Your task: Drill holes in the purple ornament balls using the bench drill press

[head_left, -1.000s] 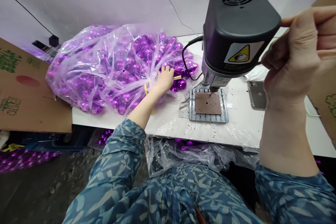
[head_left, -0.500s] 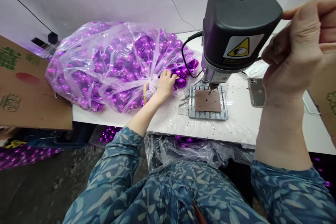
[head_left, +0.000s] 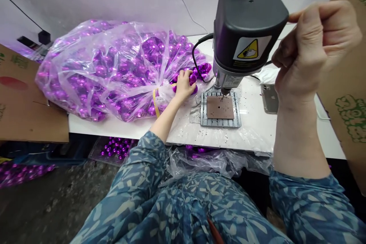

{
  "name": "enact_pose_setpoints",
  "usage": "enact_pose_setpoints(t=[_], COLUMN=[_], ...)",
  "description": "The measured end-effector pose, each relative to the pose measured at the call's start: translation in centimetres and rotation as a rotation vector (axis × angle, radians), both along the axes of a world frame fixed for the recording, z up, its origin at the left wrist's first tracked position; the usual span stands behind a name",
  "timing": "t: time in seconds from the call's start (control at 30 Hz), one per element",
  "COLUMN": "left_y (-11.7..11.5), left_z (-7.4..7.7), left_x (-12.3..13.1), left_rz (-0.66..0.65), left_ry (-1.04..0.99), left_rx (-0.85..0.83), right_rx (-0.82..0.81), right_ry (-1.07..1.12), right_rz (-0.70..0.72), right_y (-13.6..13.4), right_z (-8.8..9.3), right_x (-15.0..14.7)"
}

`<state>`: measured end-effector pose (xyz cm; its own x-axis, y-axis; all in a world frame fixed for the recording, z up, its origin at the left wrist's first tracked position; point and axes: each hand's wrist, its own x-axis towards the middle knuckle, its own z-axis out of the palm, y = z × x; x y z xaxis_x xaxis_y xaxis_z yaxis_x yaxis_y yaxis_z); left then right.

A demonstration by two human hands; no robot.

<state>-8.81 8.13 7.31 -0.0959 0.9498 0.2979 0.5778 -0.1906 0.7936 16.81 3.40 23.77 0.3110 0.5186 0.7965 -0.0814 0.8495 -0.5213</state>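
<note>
My left hand (head_left: 185, 84) is among shiny purple balls (head_left: 202, 70) at the mouth of a big clear plastic bag (head_left: 114, 72), fingers curled round a purple ball (head_left: 192, 80). A yellow band (head_left: 156, 102) lies across the gathered plastic near the wrist. My right hand (head_left: 310, 47) is closed beside the housing of a black bench drill press (head_left: 251, 15); what its fingers grip is hidden. Under the drill bit, a brown square board (head_left: 220, 107) with a small hole rests on the slotted metal base (head_left: 237, 122). Dark shavings are scattered there.
A phone (head_left: 269, 99) lies right of the base. Cardboard boxes stand at the left (head_left: 31, 103) and right (head_left: 343, 84). Clear plastic sheeting (head_left: 206, 160) hangs at the front edge of the white table (head_left: 120, 126). A tray of purple balls (head_left: 117, 148) sits lower down.
My left hand has moved slightly away from the gathered plastic and further onto the loose purple balls. My right hand stays closed beside the drill press. The whole view has shifted a little.
</note>
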Motion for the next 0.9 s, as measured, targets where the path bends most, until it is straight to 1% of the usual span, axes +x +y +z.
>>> enact_pose_setpoints(t=[0.03, 0.07, 0.13, 0.2, 0.27, 0.33, 0.47, 0.57, 0.63, 0.73, 0.83, 0.9], left_y=[-1.3, -2.8, -5.7, -8.3, -10.0, -10.9, -11.2, -11.2, -11.1, -10.7, -9.9, -9.2], left_z=[0.2, 0.5, 0.9, 1.4, 1.8, 2.2, 2.6, 2.5, 2.2, 1.0, -0.7, -2.0], left_x=[-0.3, -0.4, -0.3, 0.4, 1.3, 2.2, 3.2, 3.5, 3.8, 4.3, 4.9, 5.4], left_rz=[-0.004, -0.017, -0.065, -0.101, -0.089, -0.037, 0.033, 0.025, 0.005, -0.002, -0.026, -0.078], left_ry=[-0.177, -0.371, -0.773, -1.113, -1.332, -1.449, -1.519, -1.541, -1.524, -1.413, -1.226, -1.085], left_rx=[-0.027, -0.093, -0.299, -0.496, -0.608, -0.646, -0.674, -0.686, -0.658, -0.554, -0.429, -0.361], right_rx=[0.002, 0.002, -0.005, -0.016, -0.03, -0.041, -0.063, -0.066, -0.052, -0.045, -0.063, -0.052], right_ry=[0.002, 0.006, 0.015, 0.026, 0.031, 0.029, 0.022, 0.018, 0.023, 0.021, -0.008, -0.004], right_rz=[0.007, 0.014, 0.026, 0.043, 0.061, 0.068, 0.016, 0.02, 0.04, 0.056, 0.044, 0.028], right_y=[0.0, 0.0, 0.0, -0.1, -0.1, 0.0, 0.3, 0.4, 0.2, -0.3, -0.8, -0.9], right_z=[0.0, 0.0, 0.0, 0.1, 0.2, 0.2, 0.1, 0.1, 0.2, 0.4, 0.6, 0.6], right_x=[0.0, 0.0, -0.1, -0.1, -0.1, -0.1, 0.0, -0.1, -0.2, -0.4, -0.6, -0.8])
